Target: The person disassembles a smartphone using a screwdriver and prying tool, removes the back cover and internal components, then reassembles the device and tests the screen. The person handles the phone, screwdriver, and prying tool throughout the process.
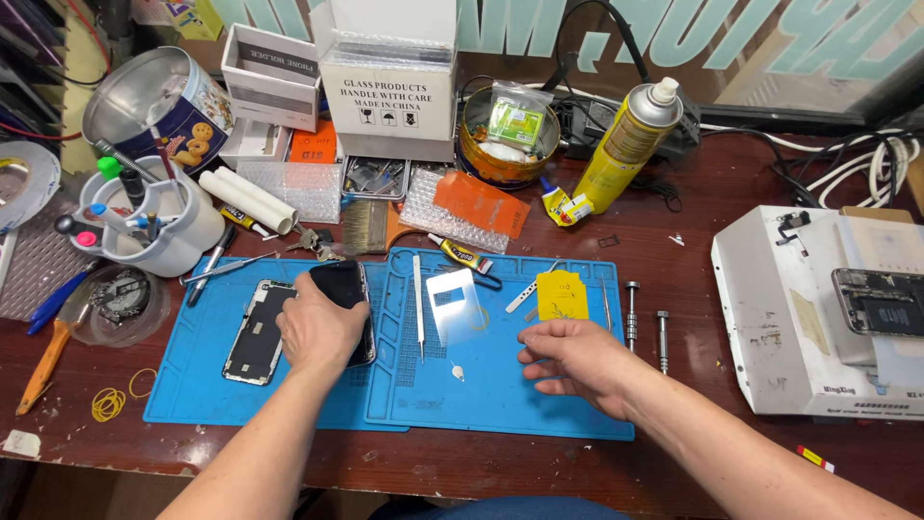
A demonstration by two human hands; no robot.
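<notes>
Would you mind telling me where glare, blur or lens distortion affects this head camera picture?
Head view: a bright glare patch sits on the clear rectangular plastic sheet on the blue silicone work mat; the left hand over the black phone looks sharp, the right hand slightly soft; the dark red wooden tabletop edge bows from wide-angle distortion; lighting is even, shadows faint.

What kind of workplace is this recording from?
Most likely a phone repair bench: the left hand holds a dark phone over a blue repair mat, with an opened phone chassis beside it and tweezers nearby.
</notes>
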